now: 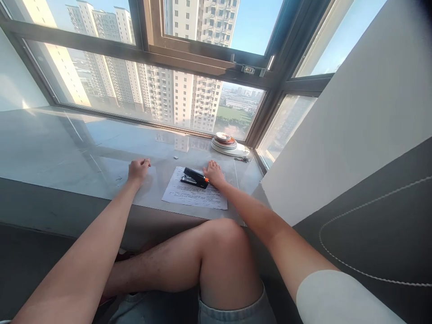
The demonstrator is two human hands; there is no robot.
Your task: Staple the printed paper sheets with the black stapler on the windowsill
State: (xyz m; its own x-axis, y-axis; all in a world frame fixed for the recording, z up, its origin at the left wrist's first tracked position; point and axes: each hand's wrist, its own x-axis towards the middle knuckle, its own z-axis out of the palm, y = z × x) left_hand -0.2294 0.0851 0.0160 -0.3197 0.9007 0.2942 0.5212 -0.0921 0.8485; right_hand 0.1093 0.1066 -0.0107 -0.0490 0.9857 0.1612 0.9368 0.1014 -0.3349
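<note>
A black stapler [195,178] with an orange patch at its right end lies on printed sheets of paper [192,200]. Its upper arm is raised from the base at the left end. My right hand [214,172] is open, laid palm down by the paper's upper right corner, just beyond the stapler's orange end. Left of the paper, my left hand [138,170] rests on the sill with its fingers closed. A tiny dark spot shows at those fingertips; what they hold, if anything, I cannot make out.
A shiny tiled window sill [101,175] carries everything. Stacked round plates or discs [224,143] stand at the window corner, with keys [243,159] in front. A small pale piece [176,157] lies beyond the paper. My bent knee [224,231] is close to the sill's front edge.
</note>
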